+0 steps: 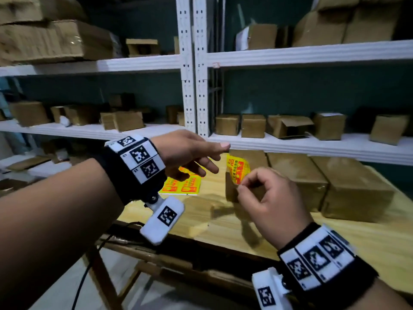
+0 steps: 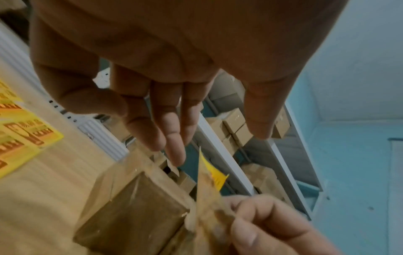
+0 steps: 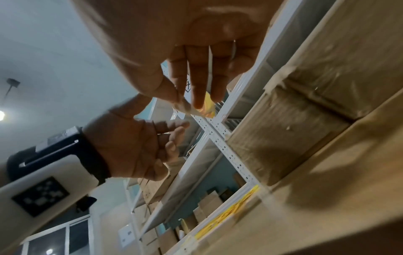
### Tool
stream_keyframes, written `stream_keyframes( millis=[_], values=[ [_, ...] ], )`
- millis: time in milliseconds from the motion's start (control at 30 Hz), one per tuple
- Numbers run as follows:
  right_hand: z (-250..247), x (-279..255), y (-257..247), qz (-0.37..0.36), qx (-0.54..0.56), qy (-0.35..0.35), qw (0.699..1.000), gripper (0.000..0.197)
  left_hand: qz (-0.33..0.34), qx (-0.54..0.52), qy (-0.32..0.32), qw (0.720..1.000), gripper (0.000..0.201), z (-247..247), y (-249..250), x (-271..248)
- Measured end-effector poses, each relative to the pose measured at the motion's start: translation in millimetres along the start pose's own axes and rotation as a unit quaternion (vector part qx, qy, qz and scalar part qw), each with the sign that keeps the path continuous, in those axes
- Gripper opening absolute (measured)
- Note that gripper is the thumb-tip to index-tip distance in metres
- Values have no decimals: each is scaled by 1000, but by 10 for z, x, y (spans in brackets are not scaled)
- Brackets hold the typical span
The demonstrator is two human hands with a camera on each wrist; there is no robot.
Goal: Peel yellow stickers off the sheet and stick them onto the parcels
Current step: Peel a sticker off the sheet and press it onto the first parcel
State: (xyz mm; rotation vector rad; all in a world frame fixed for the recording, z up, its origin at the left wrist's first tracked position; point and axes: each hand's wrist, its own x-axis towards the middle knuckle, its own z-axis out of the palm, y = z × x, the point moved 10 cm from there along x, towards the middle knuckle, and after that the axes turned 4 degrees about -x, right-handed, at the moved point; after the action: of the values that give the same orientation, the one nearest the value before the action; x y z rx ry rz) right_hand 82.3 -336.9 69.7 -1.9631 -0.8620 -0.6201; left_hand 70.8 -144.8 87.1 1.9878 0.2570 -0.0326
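Stickers are split between two places: most remain on the yellow sheet lying flat on the wooden table, and one peeled sticker hangs in the air above the small parcel just in front of the right hand. That hand pinches the sticker by its lower edge between thumb and forefinger, the other fingers curled in, probably so that the gummed side touches as little as possible and the free end can be laid down first. The left hand hovers over the sheet with fingers loosely spread and nothing in it, apparently free to steady the parcel or smooth the sticker. Larger parcels stand in a row at the table's back, under the white shelves. The left wrist view shows the sticker nearly edge-on, rising past the parcel's corner. The right wrist view shows the pinching fingertips from below, and the left hand's empty palm, which the head view hides.
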Motion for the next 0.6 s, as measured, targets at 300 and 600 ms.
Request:
stream_keyframes(
  millis=[300,600],
  values=[
    [-156,-23,-11,-54,-117,-48,991,6,24,62,-37,997,32,462,40,501],
    [-352,237,374,23,-76,-28,996,45,63,35,-28,997,33,35,289,1157]
  ],
)
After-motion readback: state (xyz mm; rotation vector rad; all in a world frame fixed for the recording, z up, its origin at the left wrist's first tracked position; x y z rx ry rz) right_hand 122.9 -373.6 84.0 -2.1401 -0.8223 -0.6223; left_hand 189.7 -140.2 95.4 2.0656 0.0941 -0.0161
